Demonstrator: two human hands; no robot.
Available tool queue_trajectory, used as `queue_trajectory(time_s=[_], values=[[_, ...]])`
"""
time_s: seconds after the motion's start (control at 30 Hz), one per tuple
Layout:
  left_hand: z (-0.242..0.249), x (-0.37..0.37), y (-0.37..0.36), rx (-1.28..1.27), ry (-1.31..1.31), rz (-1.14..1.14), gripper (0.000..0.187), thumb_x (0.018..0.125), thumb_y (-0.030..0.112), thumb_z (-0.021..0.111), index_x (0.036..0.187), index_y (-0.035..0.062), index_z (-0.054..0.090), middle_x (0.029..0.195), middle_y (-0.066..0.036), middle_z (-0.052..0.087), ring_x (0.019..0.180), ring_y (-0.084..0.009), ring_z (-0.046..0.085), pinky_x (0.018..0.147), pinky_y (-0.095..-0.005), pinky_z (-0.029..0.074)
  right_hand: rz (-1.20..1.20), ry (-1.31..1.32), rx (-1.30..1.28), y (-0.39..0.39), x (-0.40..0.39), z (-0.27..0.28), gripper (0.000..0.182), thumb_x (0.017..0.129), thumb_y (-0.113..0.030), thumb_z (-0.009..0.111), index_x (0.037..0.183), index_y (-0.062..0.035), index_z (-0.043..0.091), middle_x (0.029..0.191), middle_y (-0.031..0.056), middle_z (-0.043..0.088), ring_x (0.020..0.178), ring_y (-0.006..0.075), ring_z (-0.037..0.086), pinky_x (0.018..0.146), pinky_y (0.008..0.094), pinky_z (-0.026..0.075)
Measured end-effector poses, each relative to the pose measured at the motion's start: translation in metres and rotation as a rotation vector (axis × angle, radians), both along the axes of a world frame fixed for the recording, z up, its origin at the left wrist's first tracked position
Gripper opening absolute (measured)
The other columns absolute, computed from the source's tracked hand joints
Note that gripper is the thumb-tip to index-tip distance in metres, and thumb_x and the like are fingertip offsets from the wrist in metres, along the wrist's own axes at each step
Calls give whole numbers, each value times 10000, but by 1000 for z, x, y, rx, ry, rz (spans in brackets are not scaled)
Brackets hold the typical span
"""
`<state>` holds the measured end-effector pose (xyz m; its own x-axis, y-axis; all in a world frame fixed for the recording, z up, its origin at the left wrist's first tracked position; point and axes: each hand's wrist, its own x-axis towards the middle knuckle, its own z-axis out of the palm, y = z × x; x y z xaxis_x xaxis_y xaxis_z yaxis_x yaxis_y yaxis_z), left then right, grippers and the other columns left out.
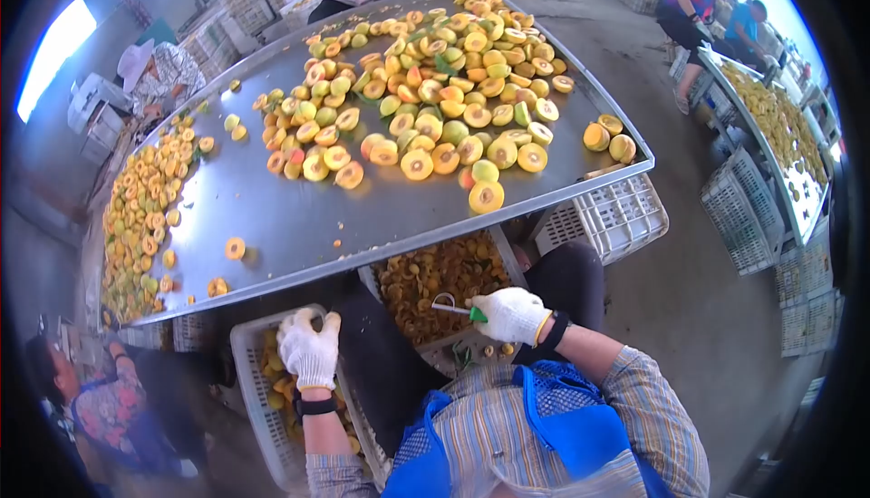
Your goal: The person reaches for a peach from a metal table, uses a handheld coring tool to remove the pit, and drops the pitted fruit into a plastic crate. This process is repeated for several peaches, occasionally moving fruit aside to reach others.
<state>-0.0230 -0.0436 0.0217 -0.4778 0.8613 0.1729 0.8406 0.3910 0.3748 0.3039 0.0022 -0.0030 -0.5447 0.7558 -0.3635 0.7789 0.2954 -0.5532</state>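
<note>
My left hand (309,349), in a white glove, is over the far end of a white crate (246,371) of peach or apricot halves (276,380). Its thumb stands apart from the bent fingers, with no fruit visible between them. My right hand (513,317), also gloved, is closed around the green handle of a pitting tool (446,303) with a thin metal loop. That loop is above a container (509,258) filled with brownish scraps (435,280), between my knees and partly under the table edge.
A metal table (308,217) spans the front, bearing a large heap of halved fruit (453,90) and another pile (136,226) at left. A white crate (625,217) stands below its right corner. Other people sit around, and a second fruit-covered table (770,122) is at right.
</note>
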Motion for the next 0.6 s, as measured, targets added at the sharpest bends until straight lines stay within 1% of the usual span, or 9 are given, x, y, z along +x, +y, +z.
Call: queue_trajectory(time_s=[0.03,0.07,0.17,0.23,0.3,0.37,0.5,0.57,0.6], values=[[-1,4,7,170,344,-51,299,813,264,765,1036,77,697,973,-163,701,862,-349,667,807,-455,541,18,-20,-1,3,0,0,273,848,-293,613,1042,-119,695,859,162,712,819,360,698,741,463,550],[-5,11,23,236,218,-112,313,786,227,781,1041,75,679,1030,-151,692,964,-355,647,837,-459,533,44,-48,-61,4,-3,0,238,848,-261,611,1024,-123,694,860,147,717,827,344,706,742,456,552],[9,88,98,471,209,-545,358,794,199,776,1113,97,649,1048,-111,689,1003,-341,650,874,-436,529,143,-64,-41,0,-7,-8,187,860,-225,616,984,-108,693,819,146,717,781,342,718,697,462,560],[11,140,146,370,123,-807,405,807,185,735,1188,122,613,1113,-107,665,1042,-336,628,888,-433,525,187,-83,-20,-4,-7,-12,169,863,-214,616,963,-105,698,800,143,716,764,342,719,675,455,563],[9,182,186,68,89,-985,435,839,185,655,1267,150,581,1216,-121,630,1057,-340,627,887,-441,524,208,-9,38,-10,-5,-26,151,842,-208,632,937,-117,706,768,139,714,733,331,721,653,447,564],[-20,206,220,-72,286,-1130,472,835,190,636,1304,182,581,1227,-125,629,1085,-333,626,887,-448,522,229,26,70,-14,-4,-37,158,835,-205,639,946,-114,705,780,146,716,743,328,724,661,446,567],[2,211,232,-250,300,-1175,470,841,252,631,1307,199,598,1210,-129,640,1091,-329,631,896,-450,518,237,77,71,-13,0,-32,174,845,-212,638,968,-98,686,772,151,710,742,330,722,656,448,565],[17,200,228,-526,334,-996,377,849,282,632,1212,182,653,1222,-132,659,1127,-305,644,923,-421,519,237,66,79,-11,0,-21,188,855,-223,641,988,-93,673,752,159,700,724,317,720,635,444,559],[11,189,231,-606,223,-912,392,836,352,650,1179,163,663,1158,-150,689,1113,-315,651,931,-426,515,162,79,83,-11,0,-13,190,860,-227,642,989,-91,669,733,163,691,710,309,719,623,441,555]])
